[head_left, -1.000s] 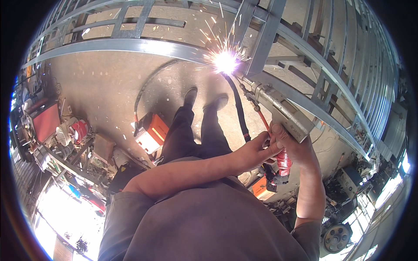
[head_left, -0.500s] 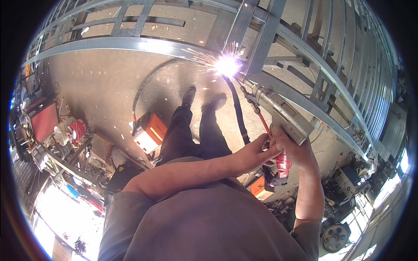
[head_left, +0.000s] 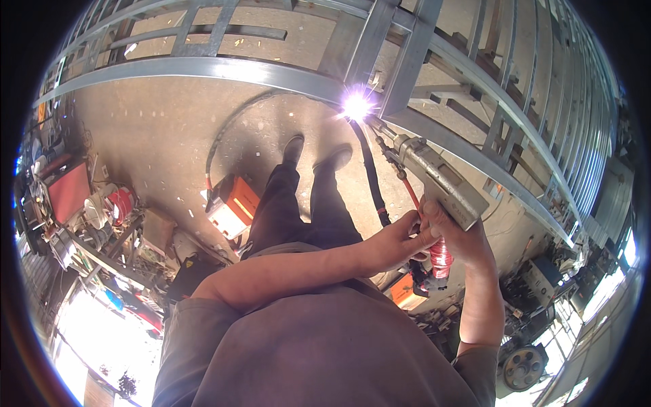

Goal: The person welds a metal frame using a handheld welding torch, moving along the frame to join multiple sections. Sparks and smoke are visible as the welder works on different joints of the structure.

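A grey handheld welding gun (head_left: 444,180) points up and left, its nozzle close to a bright white-violet arc (head_left: 356,106). The glare sits on the metal frame's lower rail (head_left: 224,68), beside an upright square tube (head_left: 415,57), and hides the joint. Around the gun's rear, at its red-wrapped grip (head_left: 441,259), my right hand (head_left: 464,234) is closed. My left hand (head_left: 397,242) crosses my body and meets the right one, its fingers closed at the grip; part of their hold is hidden. A black cable (head_left: 369,166) runs up toward the glare.
An orange-and-white machine (head_left: 235,207) stands on the floor left of my legs, with a hose curving from it. Another orange box (head_left: 407,292) is below my hands. Cluttered shelving (head_left: 115,237) lines the left; a spoked wheel (head_left: 523,368) lies lower right.
The wide spray of orange sparks has shrunk to a smaller, star-like glow. The glare sits very slightly further right; both hands keep their hold almost unmoved.
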The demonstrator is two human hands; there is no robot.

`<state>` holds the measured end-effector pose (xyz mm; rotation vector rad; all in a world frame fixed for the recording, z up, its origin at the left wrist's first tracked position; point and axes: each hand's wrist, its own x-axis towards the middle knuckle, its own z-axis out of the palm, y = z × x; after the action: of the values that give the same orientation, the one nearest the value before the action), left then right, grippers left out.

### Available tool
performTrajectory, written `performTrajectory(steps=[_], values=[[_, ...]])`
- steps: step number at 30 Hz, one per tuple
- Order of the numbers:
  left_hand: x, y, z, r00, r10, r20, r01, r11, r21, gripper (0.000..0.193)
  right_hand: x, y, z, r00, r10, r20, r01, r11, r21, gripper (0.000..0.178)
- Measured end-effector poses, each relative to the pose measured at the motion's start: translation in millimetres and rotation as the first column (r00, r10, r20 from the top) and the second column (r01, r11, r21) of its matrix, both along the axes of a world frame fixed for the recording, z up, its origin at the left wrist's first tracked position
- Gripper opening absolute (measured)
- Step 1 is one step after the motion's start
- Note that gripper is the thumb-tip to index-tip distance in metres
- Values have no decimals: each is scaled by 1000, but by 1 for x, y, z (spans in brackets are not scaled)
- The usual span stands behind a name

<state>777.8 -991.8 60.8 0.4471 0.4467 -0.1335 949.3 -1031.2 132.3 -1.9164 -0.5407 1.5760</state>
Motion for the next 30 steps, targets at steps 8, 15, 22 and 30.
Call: performTrajectory(steps=[8,15,22,30], values=[[-33,2,-22,991,-88,104,72,985,155,85,-42,-19,-3,969,9,247,-58,980,189,38],[-81,42,-24,949,-315,23,312,945,94,62,-95,6,-14,960,-43,277,-50,946,319,67],[-90,73,-15,928,-374,1,373,926,63,62,-116,21,-16,949,-115,295,28,959,283,70],[-98,73,-19,885,-456,-96,455,890,-40,56,-131,27,-18,893,-73,444,-44,968,245,78]])
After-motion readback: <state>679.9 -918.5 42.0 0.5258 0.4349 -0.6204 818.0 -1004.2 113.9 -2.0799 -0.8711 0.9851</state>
